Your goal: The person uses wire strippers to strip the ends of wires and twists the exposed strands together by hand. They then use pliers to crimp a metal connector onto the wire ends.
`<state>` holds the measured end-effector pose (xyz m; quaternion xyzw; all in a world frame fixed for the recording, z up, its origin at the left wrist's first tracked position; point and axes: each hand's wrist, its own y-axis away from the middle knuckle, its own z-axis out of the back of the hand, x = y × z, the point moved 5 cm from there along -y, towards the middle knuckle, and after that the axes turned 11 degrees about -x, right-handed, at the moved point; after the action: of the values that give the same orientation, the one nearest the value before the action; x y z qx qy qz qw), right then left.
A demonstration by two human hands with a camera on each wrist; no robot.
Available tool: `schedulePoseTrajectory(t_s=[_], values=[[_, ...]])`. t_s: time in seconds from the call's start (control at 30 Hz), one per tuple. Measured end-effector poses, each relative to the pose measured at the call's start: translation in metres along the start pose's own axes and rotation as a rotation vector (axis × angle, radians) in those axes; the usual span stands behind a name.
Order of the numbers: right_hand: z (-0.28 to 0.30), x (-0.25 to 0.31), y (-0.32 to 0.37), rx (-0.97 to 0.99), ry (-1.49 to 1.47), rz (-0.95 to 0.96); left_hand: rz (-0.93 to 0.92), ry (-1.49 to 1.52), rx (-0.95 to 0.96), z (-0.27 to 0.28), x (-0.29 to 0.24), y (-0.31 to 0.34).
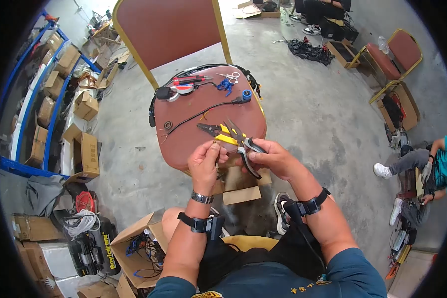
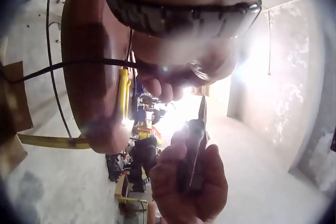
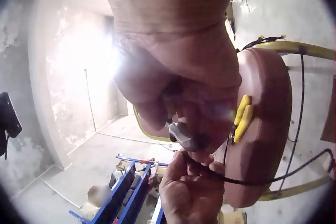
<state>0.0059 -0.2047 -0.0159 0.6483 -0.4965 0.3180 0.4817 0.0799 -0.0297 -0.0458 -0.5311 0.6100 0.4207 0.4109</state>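
My left hand (image 1: 203,160) pinches the end of a thin black cable (image 3: 262,182) between thumb and fingers, just over the front of the chair seat. The cable (image 2: 68,65) hangs away below in the left wrist view. To its right, my right hand (image 1: 277,159) grips long-nose pliers (image 1: 242,149) by their black-and-grey handles, with the nose pointing forward over the seat. Yellow-handled wire strippers (image 1: 218,134) lie on the seat close beyond both hands, partly overlapped by the pliers. The very tip of the cable is mostly hidden by my left fingers.
On the red chair seat (image 1: 184,149) lie a black cable with a blue round plug (image 1: 246,96), scissors (image 1: 232,76), red-handled tools (image 1: 191,79) and a small tape coil (image 1: 168,125). An open carton (image 1: 156,231) stands at left. A person (image 1: 427,174) sits at far right.
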Motion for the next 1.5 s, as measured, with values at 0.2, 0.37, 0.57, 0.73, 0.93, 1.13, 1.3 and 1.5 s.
schedulePoseTrajectory(t_s=[0.2, 0.37, 0.57, 0.73, 0.93, 1.13, 1.3, 1.5], values=[[-0.011, -0.007, 0.018, 0.035, -0.028, -0.001, -0.143, 0.013, -0.040, 0.004, -0.012, 0.017], [-0.019, -0.009, 0.031, 0.057, -0.015, 0.004, -0.198, -0.016, -0.058, 0.006, -0.020, 0.026], [-0.019, -0.019, 0.036, 0.056, -0.008, 0.027, -0.229, -0.027, -0.022, 0.007, -0.016, 0.039], [-0.024, -0.014, 0.045, -0.008, -0.006, 0.006, -0.229, -0.037, -0.005, 0.007, -0.017, 0.047], [-0.023, -0.016, 0.046, 0.013, 0.035, 0.023, -0.206, -0.058, -0.019, 0.008, -0.019, 0.052], [-0.012, -0.036, 0.032, -0.073, 0.138, 0.090, -0.105, -0.038, 0.016, 0.012, -0.018, 0.051], [-0.026, -0.036, 0.033, -0.187, 0.142, 0.060, -0.042, 0.135, 0.052, 0.006, -0.027, 0.052], [-0.039, -0.077, 0.015, -0.041, -0.064, 0.107, -0.069, 0.214, 0.158, 0.011, -0.030, 0.047]])
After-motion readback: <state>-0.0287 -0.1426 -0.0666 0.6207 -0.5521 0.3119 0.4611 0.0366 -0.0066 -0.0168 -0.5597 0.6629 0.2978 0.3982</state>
